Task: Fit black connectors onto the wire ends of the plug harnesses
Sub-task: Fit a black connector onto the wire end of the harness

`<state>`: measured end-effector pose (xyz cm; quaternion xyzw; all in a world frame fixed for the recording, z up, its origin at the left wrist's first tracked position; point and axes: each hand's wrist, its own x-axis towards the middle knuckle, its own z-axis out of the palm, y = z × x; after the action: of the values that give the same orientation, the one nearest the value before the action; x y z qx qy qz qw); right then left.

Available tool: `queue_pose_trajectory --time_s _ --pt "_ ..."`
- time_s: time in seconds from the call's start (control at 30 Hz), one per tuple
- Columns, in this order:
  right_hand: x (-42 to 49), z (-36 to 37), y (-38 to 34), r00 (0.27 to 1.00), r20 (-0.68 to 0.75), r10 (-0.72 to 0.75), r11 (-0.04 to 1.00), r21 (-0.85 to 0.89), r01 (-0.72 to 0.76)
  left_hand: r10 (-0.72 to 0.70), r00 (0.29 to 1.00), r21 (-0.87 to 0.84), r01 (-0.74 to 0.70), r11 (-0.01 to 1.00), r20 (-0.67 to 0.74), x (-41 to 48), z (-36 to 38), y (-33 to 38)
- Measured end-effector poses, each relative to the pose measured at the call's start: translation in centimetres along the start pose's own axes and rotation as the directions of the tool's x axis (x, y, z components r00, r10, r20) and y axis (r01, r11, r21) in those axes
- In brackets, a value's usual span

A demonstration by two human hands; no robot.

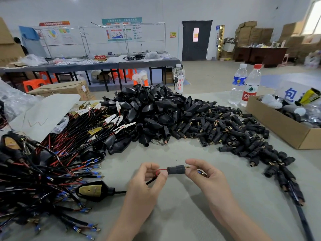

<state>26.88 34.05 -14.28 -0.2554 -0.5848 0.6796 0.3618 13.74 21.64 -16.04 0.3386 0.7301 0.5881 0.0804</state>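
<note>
Low over the bench (173,214), front centre, black connector (175,169) sits on the red wire (160,170) between both hands. Left hand (149,176) grip pinched on the wire, right hand (206,176) grip pinched on connector's brass end; harness plug (92,190) lies at left.

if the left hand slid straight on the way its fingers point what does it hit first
Probably the black connector, right ahead of the left hand along the red wire it pinches.
</note>
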Motion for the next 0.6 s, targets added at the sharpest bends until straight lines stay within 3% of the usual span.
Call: queue_pose_trajectory --time_s 0.6 --pt "-0.29 0.09 0.05 0.999 0.03 0.023 1.0 -0.004 -0.023 0.047 0.997 0.032 -0.049 0.998 0.06 -0.19 -0.2 0.49"
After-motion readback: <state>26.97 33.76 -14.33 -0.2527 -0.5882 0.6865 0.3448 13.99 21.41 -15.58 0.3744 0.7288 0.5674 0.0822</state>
